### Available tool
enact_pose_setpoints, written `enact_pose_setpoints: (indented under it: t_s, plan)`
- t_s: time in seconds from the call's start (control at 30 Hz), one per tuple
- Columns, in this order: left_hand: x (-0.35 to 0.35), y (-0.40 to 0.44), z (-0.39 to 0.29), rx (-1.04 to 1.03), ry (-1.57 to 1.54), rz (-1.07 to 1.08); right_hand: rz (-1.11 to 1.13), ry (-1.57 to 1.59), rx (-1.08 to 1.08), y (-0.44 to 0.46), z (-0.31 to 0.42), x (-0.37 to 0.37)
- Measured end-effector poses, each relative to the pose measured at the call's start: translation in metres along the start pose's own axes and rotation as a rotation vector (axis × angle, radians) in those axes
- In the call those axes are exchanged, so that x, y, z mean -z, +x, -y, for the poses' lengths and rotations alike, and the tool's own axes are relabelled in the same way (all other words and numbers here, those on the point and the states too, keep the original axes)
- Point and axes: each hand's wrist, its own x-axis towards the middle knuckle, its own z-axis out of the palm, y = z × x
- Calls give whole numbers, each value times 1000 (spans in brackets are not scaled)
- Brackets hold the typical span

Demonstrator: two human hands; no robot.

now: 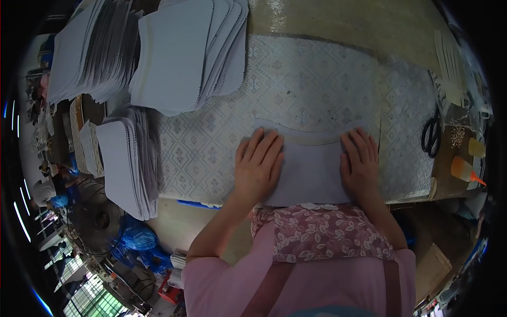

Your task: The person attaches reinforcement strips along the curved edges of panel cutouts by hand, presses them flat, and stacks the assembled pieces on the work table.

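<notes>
A pale grey-lilac piece of sheet material (311,171) lies flat on the table in front of me, with a curved band along its far edge. On its left side my left hand (259,166) rests palm down, fingers stretched forward onto the band. My right hand (360,164) lies flat on the right side, its fingertips at the band's right end. Neither hand grips anything. The near edge of the piece reaches the table edge by my patterned apron (327,232).
Stacks of similar pale sheets (174,58) stand at the back left, and a smaller stack (127,158) overhangs the left edge. To the right are black-handled scissors (430,134) and an orange-tipped glue bottle (465,170). A fan (95,216) stands beyond the table at left.
</notes>
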Motion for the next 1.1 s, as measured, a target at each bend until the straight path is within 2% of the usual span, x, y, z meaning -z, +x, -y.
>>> enact_pose_setpoints:
  t_s: [0.13,0.23,0.33,0.43,0.57,0.7,0.77,0.87,0.93,0.97,1.07,1.1]
  plan:
    - [15,0,4,168,-317,-78,-7,32,5,0,-1,-1]
    - [31,-18,0,501,-358,-188,-21,109,-31,-3,-1,3]
    - [25,-43,8,783,-759,-114,-72,175,-77,-6,1,6]
    - [29,-36,7,691,-557,-38,-171,304,-131,-6,8,13]
    - [20,-33,23,621,-785,45,-366,292,-157,-17,-11,4]
    - [58,-8,40,575,-979,-364,-602,487,-266,-20,-11,5]
    - [79,7,62,511,-1079,-617,-604,507,-266,-18,-12,6]
    - [101,29,112,520,-1114,-924,-549,503,-260,-18,-18,6]
    - [120,28,133,534,-866,-975,-514,514,-254,-13,-20,4]
    - [135,21,126,507,-549,-1073,-503,519,-253,-12,-22,3]
    - [183,-20,134,438,92,-992,-476,530,-253,-7,-25,3]
    - [188,-38,149,459,199,-950,-465,532,-251,-6,-27,4]
